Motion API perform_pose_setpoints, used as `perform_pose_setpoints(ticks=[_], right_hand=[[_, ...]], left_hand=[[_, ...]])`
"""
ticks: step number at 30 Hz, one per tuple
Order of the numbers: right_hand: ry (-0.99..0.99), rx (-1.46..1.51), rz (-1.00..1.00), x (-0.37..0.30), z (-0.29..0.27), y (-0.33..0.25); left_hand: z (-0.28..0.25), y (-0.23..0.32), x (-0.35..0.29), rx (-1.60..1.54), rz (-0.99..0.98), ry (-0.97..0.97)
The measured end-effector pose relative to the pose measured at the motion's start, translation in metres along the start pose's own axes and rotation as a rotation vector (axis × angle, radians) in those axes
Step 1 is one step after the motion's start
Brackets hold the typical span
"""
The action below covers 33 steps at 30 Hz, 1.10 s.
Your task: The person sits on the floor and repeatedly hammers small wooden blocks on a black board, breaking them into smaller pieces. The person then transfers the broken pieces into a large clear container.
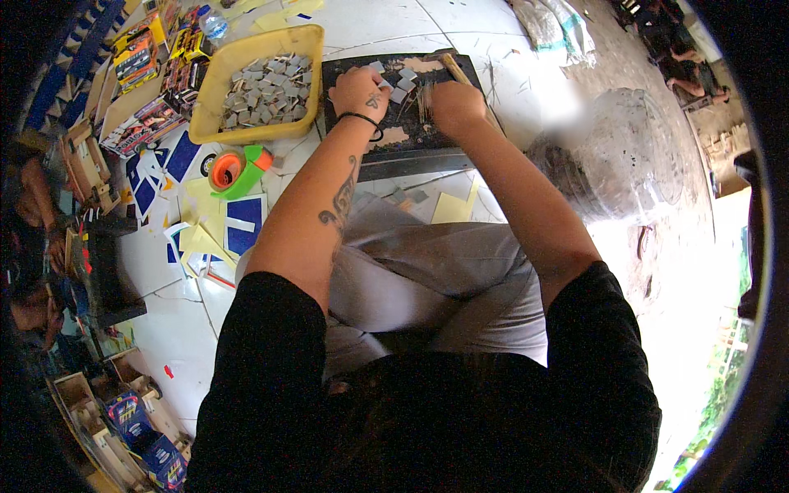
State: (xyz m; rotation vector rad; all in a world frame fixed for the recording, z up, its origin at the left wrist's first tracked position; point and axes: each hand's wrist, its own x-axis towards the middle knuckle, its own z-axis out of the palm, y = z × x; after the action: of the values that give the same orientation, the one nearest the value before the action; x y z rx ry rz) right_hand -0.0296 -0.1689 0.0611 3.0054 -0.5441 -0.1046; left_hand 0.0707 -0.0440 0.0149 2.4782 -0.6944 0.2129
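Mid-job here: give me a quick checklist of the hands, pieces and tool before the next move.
1. Left hand at the loose grey pieces on the black board: ok.
2. Right hand beside the thin slivers: ok.
3. Firm grip by either hand's fingers: cannot tell, fingertips mostly hidden.
4. Yellow tub stocked with grey pieces: ok.
5. Wooden-handled tool in hand: not ok, it lies past the right hand.

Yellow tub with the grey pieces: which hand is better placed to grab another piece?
Probably the left hand: it is close beside the right wall of the yellow tub. The right hand is farther away, across the black board.
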Motion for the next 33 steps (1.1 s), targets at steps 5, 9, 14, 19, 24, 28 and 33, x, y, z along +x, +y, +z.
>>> perform_pose_setpoints(ticks=[5, 9, 14, 19, 24, 28, 33], right_hand=[[-0.043, 0.793, 0.066, -0.013, 0.004, 0.040], [-0.062, 1.649, 0.118, -0.031, 0.013, 0.039], [-0.019, 1.556, 0.032, -0.045, 0.010, 0.023], [0.097, 1.471, -0.041, -0.046, 0.017, 0.012], [0.288, 1.162, -0.238, -0.043, 0.026, -0.008], [0.335, 1.032, -0.273, -0.048, 0.025, -0.017], [0.353, 1.021, -0.288, -0.049, 0.025, -0.019]], left_hand=[[-0.018, -0.016, -0.029, -0.521, 0.121, 0.082], [-0.028, -0.007, -0.079, -0.539, 0.219, 0.030], [-0.030, 0.001, -0.088, -0.520, 0.268, -0.065], [-0.031, -0.003, -0.086, -0.529, 0.244, -0.076], [-0.030, -0.006, -0.086, -0.500, 0.248, -0.089], [-0.028, -0.008, -0.084, -0.429, 0.279, -0.073], [-0.026, -0.010, -0.084, -0.497, 0.268, -0.075]])
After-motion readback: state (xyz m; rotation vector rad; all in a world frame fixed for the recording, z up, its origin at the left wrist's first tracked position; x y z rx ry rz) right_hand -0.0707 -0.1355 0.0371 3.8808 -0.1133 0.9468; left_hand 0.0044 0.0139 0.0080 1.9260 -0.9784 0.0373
